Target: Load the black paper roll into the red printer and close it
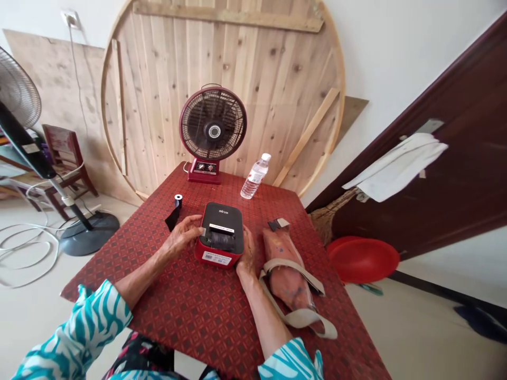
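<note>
A small red label printer (219, 230) with a black lid rests on the table, a white sticker on its near side. A white strip and a dark window show on its top. My left hand (184, 235) grips its left side, the thumb on the lid's edge and the fingers against the side. Along the right side, my right hand (246, 252) is curved round the body, some fingers hidden behind it. Just left of the printer stands a small roll of black ribbon (175, 210), its loose end on the tabletop.
The red patterned table (190, 316) also bears a brown pouch with pale straps (287, 274), a water bottle (255, 177) and a red table fan (213, 129). A standing fan (35, 140) and loose cable are at left. A red basin (364, 258) lies at right.
</note>
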Demonstrator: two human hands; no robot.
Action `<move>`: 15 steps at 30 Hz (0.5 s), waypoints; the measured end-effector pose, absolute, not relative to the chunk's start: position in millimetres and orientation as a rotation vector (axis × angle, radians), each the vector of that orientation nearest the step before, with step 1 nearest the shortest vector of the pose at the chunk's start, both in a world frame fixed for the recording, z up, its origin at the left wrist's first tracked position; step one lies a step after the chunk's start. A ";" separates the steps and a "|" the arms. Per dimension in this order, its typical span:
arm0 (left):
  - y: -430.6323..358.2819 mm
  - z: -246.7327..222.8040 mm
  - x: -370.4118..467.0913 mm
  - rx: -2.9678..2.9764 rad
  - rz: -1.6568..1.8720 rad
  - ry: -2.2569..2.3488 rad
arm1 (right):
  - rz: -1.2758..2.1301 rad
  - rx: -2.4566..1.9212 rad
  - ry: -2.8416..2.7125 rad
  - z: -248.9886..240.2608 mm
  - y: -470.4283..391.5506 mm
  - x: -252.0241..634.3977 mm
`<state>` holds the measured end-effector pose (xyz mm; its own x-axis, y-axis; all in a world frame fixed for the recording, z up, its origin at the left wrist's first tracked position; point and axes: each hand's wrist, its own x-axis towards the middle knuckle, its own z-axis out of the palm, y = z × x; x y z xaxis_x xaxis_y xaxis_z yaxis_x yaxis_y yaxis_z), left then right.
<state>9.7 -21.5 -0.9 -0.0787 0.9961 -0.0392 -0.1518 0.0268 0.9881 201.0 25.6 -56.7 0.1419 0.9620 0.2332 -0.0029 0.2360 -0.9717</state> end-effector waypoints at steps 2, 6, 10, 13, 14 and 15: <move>-20.2 -1.5 8.9 1.020 1.303 1.155 | 0.971 -1.117 -1.175 -54.7 23.9 200.5; -18.4 0.9 8.5 0.970 1.254 1.157 | 0.961 -1.133 -1.166 -48.6 18.7 200.1; -15.0 3.2 8.1 0.874 1.206 1.142 | 0.953 -1.133 -1.189 -47.9 17.9 200.9; -11.8 2.8 6.8 0.833 1.186 1.123 | 0.953 -1.137 -1.201 -50.3 19.0 201.8; -10.8 2.1 6.4 0.829 1.174 1.116 | 0.945 -1.141 -1.198 -51.3 19.3 202.0; -9.9 1.2 6.0 0.824 1.165 1.110 | 0.934 -1.143 -1.194 -52.3 19.5 202.2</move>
